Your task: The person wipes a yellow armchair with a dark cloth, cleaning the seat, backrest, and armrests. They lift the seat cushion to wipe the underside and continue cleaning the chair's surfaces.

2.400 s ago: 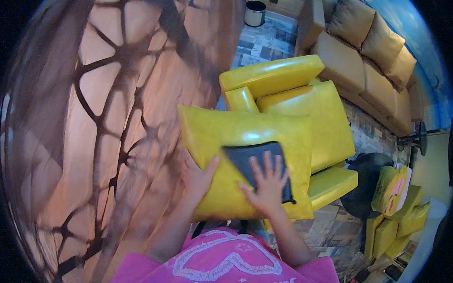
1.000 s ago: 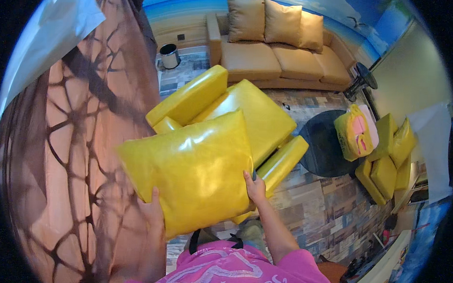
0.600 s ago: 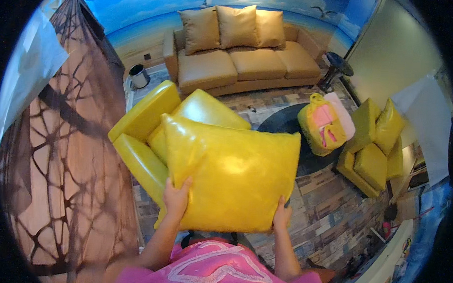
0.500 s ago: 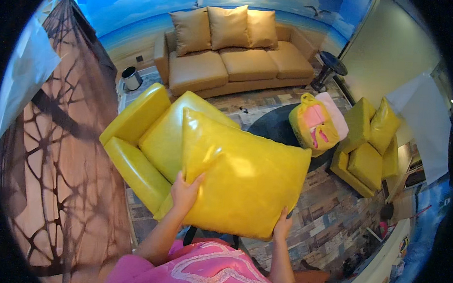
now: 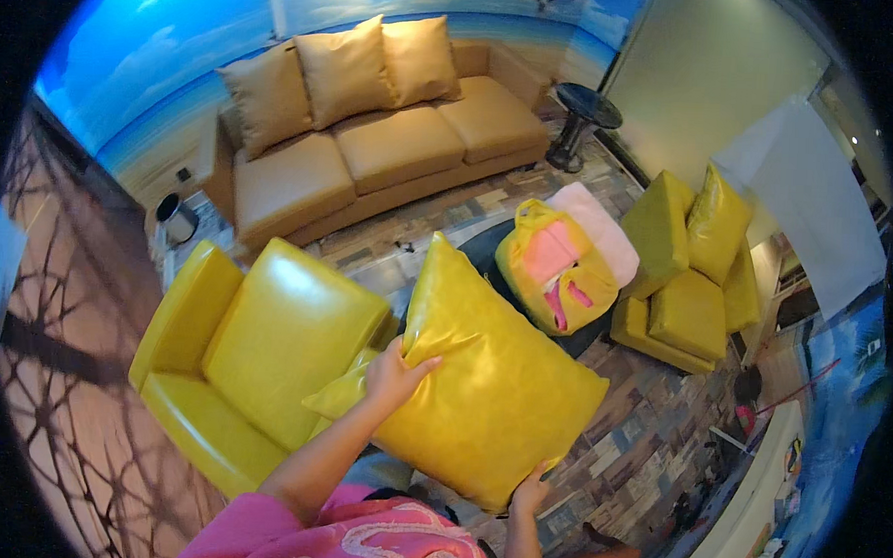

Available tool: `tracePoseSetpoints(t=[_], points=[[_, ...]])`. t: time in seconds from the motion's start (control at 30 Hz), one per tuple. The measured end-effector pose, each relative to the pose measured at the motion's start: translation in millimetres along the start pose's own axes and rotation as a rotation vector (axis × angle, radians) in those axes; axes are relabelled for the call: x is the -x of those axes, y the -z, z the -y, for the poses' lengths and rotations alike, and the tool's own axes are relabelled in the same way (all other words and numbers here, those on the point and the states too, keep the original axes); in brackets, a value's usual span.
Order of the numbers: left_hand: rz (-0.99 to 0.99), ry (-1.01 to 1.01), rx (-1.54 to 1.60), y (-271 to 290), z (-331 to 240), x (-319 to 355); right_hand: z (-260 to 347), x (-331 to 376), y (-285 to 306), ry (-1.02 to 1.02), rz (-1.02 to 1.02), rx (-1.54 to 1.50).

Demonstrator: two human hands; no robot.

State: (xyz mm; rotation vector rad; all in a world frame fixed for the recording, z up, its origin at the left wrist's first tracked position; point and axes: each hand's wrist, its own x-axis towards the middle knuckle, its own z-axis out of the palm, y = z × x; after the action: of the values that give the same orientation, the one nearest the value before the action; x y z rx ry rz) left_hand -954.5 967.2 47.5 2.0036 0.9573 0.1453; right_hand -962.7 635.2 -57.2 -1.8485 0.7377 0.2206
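Cushion [image 5: 492, 389], yellow and glossy, tilts in front of the person, the left hand [image 5: 396, 376] grasping its left edge and the right hand [image 5: 530, 490] its lower corner. The slick-looking cover could slip from the right hand's seemingly slight hold, or a swing could knock the bag [image 5: 528, 267] on the dark tabletop [image 5: 480, 255]. A yellow armchair [image 5: 297, 323] crowds the left; a tan sofa [image 5: 342, 167] stands beyond.

The long tan leather-like sofa [image 5: 397, 151] stands at the back, a round black pedestal table [image 5: 590, 105] beside its right end. Before the sofa — left of the square yellow leather-like cushion [image 5: 492, 394] — sits a boxy yellow leather-like armchair [image 5: 289, 333].
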Motion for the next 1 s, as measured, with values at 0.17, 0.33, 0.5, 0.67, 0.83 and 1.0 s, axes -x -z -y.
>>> tracePoseSetpoints(t=[0.17, 0.33, 0.5, 0.67, 0.83, 1.0], points=[[0.091, -0.12, -0.103, -41, 12, -125, 32, -36, -68, -0.192, -0.013, 0.181], [0.267, -0.161, -0.072, -71, 31, -215, -13, -72, -118, -0.086, -0.15, 0.063], [0.317, -0.113, -0.484, -114, 55, -246, -39, -78, -139, -0.311, -0.106, 0.36], [0.468, -0.058, -0.424, -144, 63, -218, -1, -85, -158, -0.344, 0.125, 0.475], [0.3, -0.262, -0.22, -140, 107, -160, 31, -92, -140, -0.341, 0.318, 0.549], [0.11, -0.249, -0.05, -112, 132, -48, 52, -65, -136, 0.004, 0.552, 0.566]])
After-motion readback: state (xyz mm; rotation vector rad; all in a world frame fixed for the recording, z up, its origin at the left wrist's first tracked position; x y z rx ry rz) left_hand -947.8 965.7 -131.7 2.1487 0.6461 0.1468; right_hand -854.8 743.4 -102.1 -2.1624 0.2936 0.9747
